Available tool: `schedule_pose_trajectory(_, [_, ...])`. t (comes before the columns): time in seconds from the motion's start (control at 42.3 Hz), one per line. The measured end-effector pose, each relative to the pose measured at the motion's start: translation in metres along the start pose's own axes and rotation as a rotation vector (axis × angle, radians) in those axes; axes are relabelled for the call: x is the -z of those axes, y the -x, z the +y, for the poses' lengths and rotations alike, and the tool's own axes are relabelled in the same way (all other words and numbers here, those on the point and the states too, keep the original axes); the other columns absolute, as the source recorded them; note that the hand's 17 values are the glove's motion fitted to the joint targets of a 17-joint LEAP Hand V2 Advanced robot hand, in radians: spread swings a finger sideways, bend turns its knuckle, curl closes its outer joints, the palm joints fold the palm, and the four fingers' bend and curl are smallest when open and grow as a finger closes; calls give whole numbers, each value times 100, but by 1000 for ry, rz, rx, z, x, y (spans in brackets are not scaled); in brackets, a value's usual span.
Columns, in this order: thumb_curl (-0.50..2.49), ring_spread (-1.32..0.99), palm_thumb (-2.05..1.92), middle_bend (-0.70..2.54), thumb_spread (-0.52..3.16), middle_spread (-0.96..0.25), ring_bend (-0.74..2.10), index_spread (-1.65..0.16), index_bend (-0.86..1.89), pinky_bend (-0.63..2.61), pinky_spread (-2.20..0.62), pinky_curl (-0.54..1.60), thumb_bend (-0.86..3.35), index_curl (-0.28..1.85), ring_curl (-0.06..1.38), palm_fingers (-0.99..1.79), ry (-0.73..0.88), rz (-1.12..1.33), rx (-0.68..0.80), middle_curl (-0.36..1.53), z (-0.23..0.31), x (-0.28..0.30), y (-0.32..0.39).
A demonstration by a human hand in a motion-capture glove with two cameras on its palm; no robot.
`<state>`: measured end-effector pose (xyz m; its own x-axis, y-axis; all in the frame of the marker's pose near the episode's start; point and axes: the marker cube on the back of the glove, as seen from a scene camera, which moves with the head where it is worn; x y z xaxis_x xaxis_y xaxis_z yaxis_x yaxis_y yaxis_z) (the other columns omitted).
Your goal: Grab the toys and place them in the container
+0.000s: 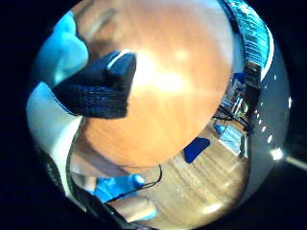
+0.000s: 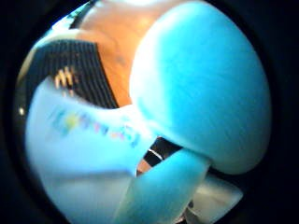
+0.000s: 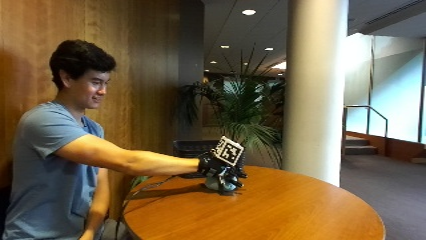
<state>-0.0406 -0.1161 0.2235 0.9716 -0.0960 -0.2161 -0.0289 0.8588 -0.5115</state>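
Gloved right hand (image 3: 219, 172), centre of the outside view, is curled round a pale blue soft toy (image 2: 201, 84) just above the tabletop (image 3: 286, 210); keep the fingers wrapped, lift clear, then carry to the dark slatted container (image 3: 193, 147) behind the hand.

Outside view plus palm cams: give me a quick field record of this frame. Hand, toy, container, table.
hand: gloved right hand reached out over the table, fingers curled down around a toy
toy: light blue soft toy, fills the thumb side palm view; under the hand, at or just above the tabletop
container: dark slatted basket behind the hand, at the table's far edge
table: round wooden table
toy in container: not yet
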Motion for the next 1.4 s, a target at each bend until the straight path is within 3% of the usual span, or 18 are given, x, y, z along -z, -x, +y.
schedule_pose_trajectory(0.213, [34,12,8,3,103,12,46,-24,-6,185,-10,44,-1,4,32,-35,-64,-26,5,20,-3,-10,15])
schedule_pose_trajectory(0.379, [36,11,27,10,117,13,84,-26,2,173,-17,42,9,3,43,-9,-110,-71,20,17,1,-10,13])
schedule_pose_trajectory(0.52, [40,4,46,22,133,13,104,-27,32,148,-19,33,21,11,45,32,-218,-9,-213,20,-2,-11,15])
schedule_pose_trajectory(0.568, [42,2,52,24,138,13,105,-27,35,142,-20,31,26,12,45,39,-278,-10,-197,21,1,-10,21])
schedule_pose_trajectory(0.757, [55,-23,78,49,128,-5,123,-29,38,114,-32,24,37,16,49,87,-380,-35,-190,31,4,-3,30])
schedule_pose_trajectory(0.828, [59,-28,81,53,120,-11,122,-30,40,110,-35,25,37,17,50,89,-376,79,-258,34,6,-1,12])
schedule_pose_trajectory(0.875, [61,-30,82,55,116,-15,121,-31,40,108,-36,26,36,18,51,90,-381,123,-228,36,10,5,4])
schedule_pose_trajectory(0.97, [66,-35,83,57,106,-21,118,-32,42,106,-38,27,34,20,50,92,-419,-15,-132,38,20,31,10])
schedule_pose_trajectory(1.065, [69,-38,79,56,97,-27,113,-33,45,109,-39,30,30,22,50,89,-475,-72,-145,40,36,69,6])
schedule_pose_trajectory(1.396, [79,-46,77,49,82,-37,107,-36,43,114,-40,35,24,26,50,83,-634,-27,-152,44,101,189,7])
